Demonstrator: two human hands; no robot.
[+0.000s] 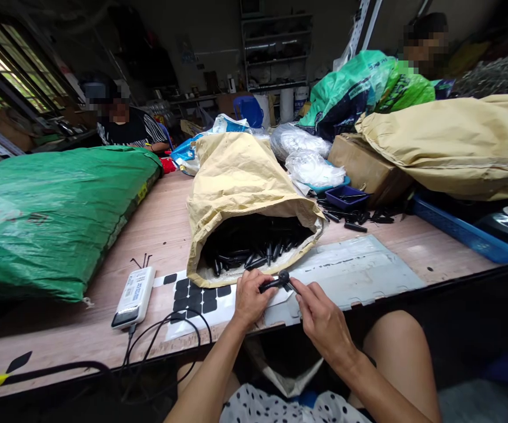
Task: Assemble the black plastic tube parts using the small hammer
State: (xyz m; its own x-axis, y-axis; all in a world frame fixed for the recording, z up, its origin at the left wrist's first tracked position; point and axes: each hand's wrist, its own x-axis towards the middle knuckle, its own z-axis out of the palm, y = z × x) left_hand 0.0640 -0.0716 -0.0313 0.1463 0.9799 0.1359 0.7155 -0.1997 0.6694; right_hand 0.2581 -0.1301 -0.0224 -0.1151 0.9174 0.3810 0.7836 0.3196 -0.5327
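Note:
My left hand (pixel 249 299) is closed around a small black plastic tube (pixel 272 284) at the table's near edge. My right hand (pixel 320 314) pinches a second small black part (pixel 286 278) against the end of that tube. Just beyond both hands lies a tan paper sack (pixel 240 182) on its side, its mouth open toward me. Inside it are several black tubes (pixel 254 255). Under my hands lie a white sheet with black square stickers (pixel 196 296) and a grey plastic sheet (pixel 355 270).
A white power bank (pixel 134 296) with a black cable lies at the left. A big green sack (pixel 51 217) fills the left side. A blue tray (pixel 346 197), loose black parts (pixel 360 218), a cardboard box (pixel 364 167), more sacks and two seated people are at the back.

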